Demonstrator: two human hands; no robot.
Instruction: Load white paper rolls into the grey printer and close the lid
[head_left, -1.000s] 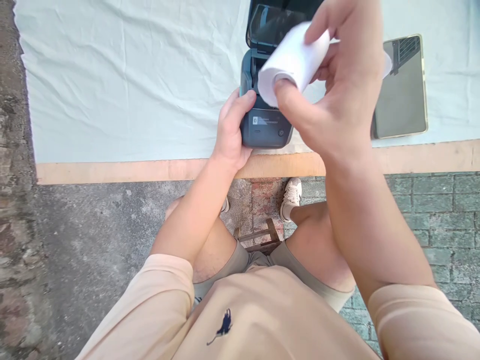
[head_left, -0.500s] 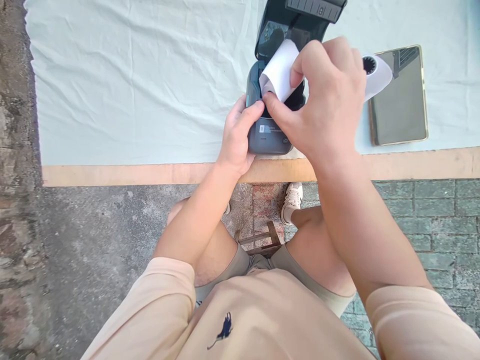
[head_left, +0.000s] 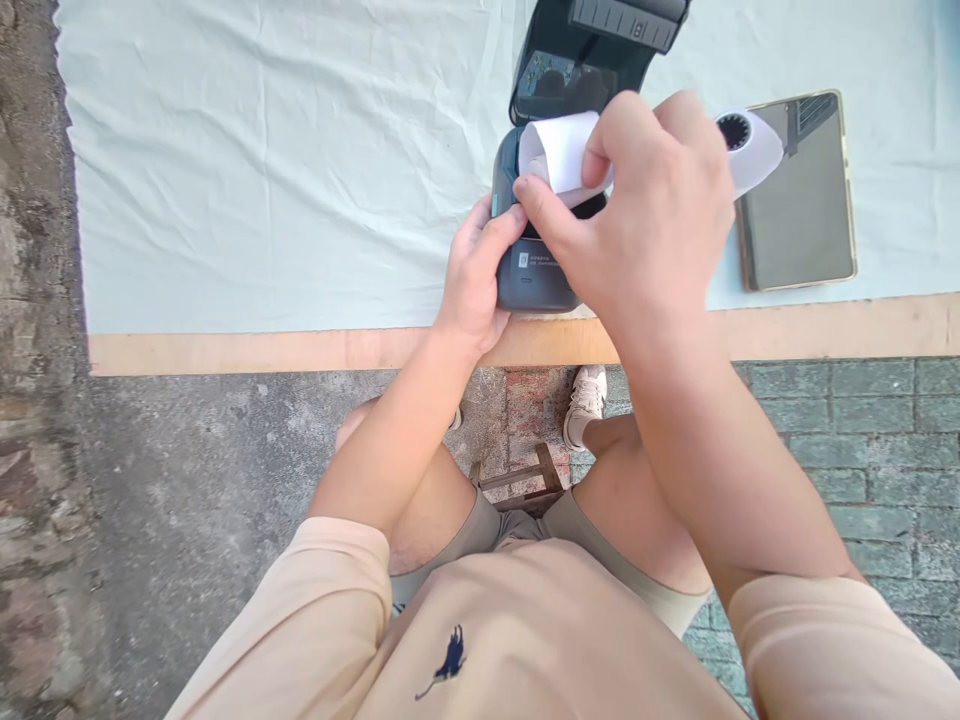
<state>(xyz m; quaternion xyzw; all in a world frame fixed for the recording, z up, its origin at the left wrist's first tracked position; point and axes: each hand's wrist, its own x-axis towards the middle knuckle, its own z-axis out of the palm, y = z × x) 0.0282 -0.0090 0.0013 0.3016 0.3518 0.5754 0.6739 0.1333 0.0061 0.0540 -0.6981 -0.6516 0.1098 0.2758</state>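
A dark label printer [head_left: 536,285] stands near the table's front edge with its lid [head_left: 585,70] tipped up. My left hand [head_left: 480,265] grips the printer's left side, its thumb over the near left rim. My right hand [head_left: 649,190] pinches a white paper roll [head_left: 562,150] between thumb and fingers, at the mouth of the printer's compartment. The roll lies roughly crosswise, its left end showing; my right hand hides its right end and part of the printer.
Right of my right hand lies another white paper roll [head_left: 754,150] with a black core, overlapping a phone-like flat device [head_left: 802,210] in a clear case. A pale cloth [head_left: 262,180] covers the table, whose bare wooden edge [head_left: 225,352] faces me.
The paper roll has turned from a slant to nearly level and sits slightly lower over the compartment. My right hand has turned with it; my left hand keeps its grip on the printer.
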